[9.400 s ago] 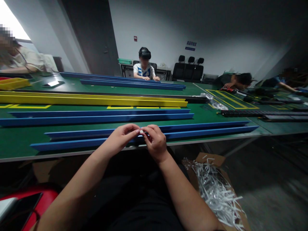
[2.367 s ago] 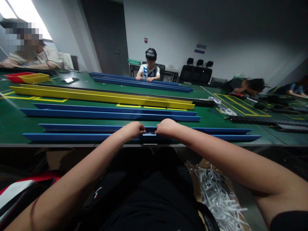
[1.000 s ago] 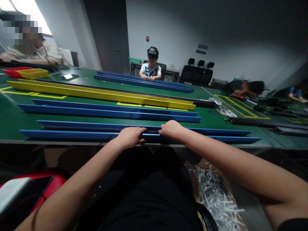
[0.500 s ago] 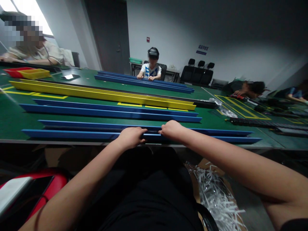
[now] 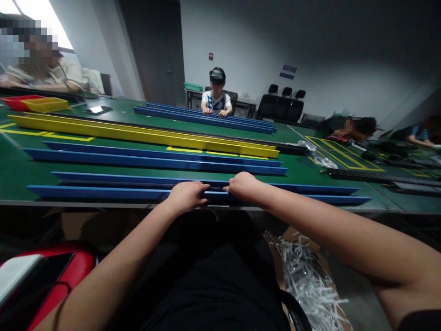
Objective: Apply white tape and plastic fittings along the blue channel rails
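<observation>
My left hand [image 5: 186, 196] and my right hand [image 5: 242, 185] rest side by side on the nearest long blue channel [image 5: 103, 192] at the front edge of the green table [image 5: 20, 170]. Both hands are curled, with the fingers pressed down over the channel's near wall and into its groove. The fingertips are hidden behind the knuckles, so whatever small part lies under them cannot be seen. A second blue rail [image 5: 113, 177] of the same channel runs just behind my hands.
Another blue channel [image 5: 144, 158] and a long yellow one [image 5: 138, 135] lie farther back. A cardboard box of white strips in clear plastic [image 5: 310, 280] stands on the floor at my right. A red seat with a phone [image 5: 31, 280] is at my left. Other people sit around the table.
Nine seconds ago my hands pinched a small white piece above the table edge; now both press on the nearest blue channel. Over the last second they have barely moved.
</observation>
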`<state>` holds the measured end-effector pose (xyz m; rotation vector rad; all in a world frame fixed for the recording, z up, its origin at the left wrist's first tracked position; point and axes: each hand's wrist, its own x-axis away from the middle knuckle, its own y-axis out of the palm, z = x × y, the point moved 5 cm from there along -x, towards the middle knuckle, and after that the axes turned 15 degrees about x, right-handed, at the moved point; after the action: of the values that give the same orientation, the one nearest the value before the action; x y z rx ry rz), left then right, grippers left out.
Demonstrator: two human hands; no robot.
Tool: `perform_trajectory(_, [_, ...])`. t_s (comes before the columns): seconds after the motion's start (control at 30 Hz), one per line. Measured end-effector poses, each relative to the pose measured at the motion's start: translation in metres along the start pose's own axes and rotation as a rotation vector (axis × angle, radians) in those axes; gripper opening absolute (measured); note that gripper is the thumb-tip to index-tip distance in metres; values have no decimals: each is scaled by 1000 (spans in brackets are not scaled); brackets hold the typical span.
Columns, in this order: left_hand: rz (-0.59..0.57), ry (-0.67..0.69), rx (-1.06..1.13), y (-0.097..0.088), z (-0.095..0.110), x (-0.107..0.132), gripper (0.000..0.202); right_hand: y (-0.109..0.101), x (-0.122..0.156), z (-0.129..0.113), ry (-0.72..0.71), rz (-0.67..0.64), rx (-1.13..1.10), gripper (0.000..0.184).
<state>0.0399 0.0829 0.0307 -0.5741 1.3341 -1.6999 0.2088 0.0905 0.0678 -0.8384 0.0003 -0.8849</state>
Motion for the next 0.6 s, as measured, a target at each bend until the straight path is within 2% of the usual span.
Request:
perform_trajectory(0.43, [61,-21,59,-2,-1,4,44,-9,-5,0,-17,-133,-9,38])
perform_trajectory(0.6, [20,-52,26,-5,3,5,37,-13,-5,0,-28,-161,-14,37])
